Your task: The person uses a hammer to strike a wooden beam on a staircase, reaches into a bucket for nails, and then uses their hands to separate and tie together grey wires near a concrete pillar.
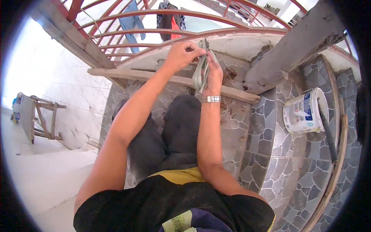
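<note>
A looped bundle of flat grey-green strap [199, 73] hangs between my hands, in front of the low curved wall. With thumb and fingertips together, my left hand [184, 56] pinches the bundle near its top. From the other side my right hand [213, 75] holds the same loops, its fingers up against them and a metal watch [211, 99] on its wrist. The lower loops dangle beside the right palm. Where the strap's ends are, I cannot tell.
A rough wooden plank [170, 78] lies across in front of my knees. Beyond rises a red metal railing [154, 31] with clothes hanging behind it. A thick post [293, 46] leans at the right, near a white bucket [303, 112] on stone-patterned steps. A wooden stand [44, 118] is far left.
</note>
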{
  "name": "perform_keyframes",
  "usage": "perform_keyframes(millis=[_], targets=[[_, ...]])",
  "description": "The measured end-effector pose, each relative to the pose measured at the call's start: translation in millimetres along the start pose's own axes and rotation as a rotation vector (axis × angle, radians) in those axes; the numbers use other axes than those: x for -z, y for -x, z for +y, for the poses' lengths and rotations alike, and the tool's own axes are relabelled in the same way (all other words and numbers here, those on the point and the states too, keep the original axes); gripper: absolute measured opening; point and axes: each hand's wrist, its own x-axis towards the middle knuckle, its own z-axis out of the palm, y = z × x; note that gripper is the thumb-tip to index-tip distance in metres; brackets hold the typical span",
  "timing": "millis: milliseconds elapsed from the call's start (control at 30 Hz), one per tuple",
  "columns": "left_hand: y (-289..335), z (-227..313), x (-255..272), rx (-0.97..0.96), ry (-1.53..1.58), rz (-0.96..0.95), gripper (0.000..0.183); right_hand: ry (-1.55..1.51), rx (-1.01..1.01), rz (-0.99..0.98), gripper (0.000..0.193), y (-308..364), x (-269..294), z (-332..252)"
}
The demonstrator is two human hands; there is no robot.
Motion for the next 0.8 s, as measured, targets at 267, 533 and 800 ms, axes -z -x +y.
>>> perform_keyframes(millis=[267, 533, 800], targets=[[8, 3, 41, -0.099, -0.508, 0.110, 0.034, 0.196, -0.064, -0.086, 0.052, 6, -24, -17], [12, -8, 50, -0.181, -0.475, -0.136, 0.029, 0.014, -0.264, -0.364, 0.042, 5, 5, 38], [22, -3, 37, -0.179, -0.437, -0.068, 0.018, -0.127, -0.381, -0.359, 0.025, 15, 7, 6]])
